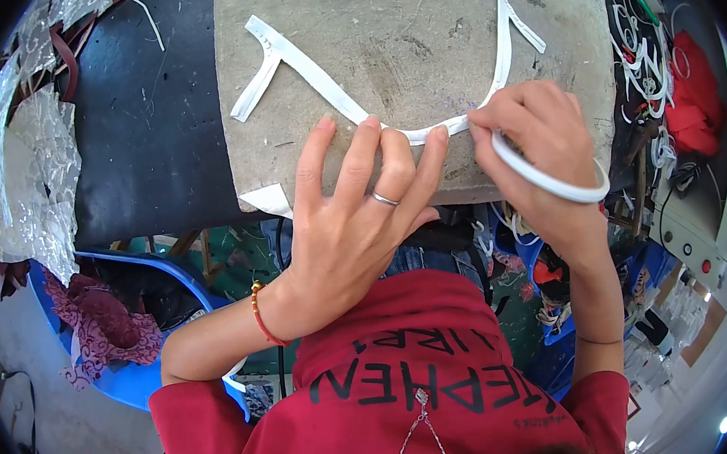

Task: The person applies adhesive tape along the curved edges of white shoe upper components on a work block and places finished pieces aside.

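A narrow white strap lies in a U-shaped curve on a worn grey board, with short side branches near both upper ends. My left hand rests over the curve's left side, fingers spread and fingertips pressing on the strap and board. At the right of the curve, my right hand pinches the strap between thumb and fingers; its fingertips partly hide that spot. A white band loops out across the right hand and round the wrist side; whether it joins the strap I cannot tell.
A white triangular piece sits at the board's lower left corner. Clear plastic sheeting hangs at the left of the dark table. White strip scraps and red cloth lie to the right. Below left is a blue chair with patterned cloth.
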{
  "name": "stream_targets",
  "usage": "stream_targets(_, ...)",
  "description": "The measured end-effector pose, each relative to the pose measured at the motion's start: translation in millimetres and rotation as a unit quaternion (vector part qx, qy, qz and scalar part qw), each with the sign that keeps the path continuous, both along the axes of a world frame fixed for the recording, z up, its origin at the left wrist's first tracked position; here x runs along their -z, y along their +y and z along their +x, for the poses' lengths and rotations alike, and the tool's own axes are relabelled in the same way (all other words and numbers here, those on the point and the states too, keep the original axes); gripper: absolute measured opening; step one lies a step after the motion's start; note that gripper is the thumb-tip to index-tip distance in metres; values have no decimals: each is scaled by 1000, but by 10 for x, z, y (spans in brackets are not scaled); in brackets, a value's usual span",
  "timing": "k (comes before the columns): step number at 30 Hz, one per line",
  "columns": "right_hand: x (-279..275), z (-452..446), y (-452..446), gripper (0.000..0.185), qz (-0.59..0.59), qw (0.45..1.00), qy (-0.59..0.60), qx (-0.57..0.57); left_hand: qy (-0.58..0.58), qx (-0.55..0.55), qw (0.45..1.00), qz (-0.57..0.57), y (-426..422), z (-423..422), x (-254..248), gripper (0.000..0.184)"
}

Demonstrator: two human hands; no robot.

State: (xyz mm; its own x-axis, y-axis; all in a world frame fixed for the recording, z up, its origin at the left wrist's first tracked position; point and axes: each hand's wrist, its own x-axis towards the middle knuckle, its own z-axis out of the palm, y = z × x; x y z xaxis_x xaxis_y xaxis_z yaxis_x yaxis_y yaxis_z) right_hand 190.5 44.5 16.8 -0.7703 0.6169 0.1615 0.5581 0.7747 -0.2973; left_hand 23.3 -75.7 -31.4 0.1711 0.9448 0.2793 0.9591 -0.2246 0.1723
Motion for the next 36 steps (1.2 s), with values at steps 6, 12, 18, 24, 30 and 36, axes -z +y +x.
stream_targets(6,15,-11,-92,14,27,999,-17,2,-55,-1,998,-14,-8,-15,-7,70)
stream_targets(12,-225,-16,-443,32,-49,992,-118,-18,-43,19,999,-6,-61,-49,15,71)
stream_targets(18,-308,-59,-377,24,-102,991,-84,-9,-1,8,1000,-5,-135,-40,3,71)
stream_targets(24,-52,-39,-146,10,-10,998,-28,47,22,5,1000,1,-130,-43,0,75)
stream_targets(30,-26,-89,-96,12,13,998,-62,30,-5,-3,999,-36,-67,27,-44,74)
stream_targets(36,64,-288,-91,12,23,995,-24,-89,-49,43,997,-42,14,-361,-233,82)
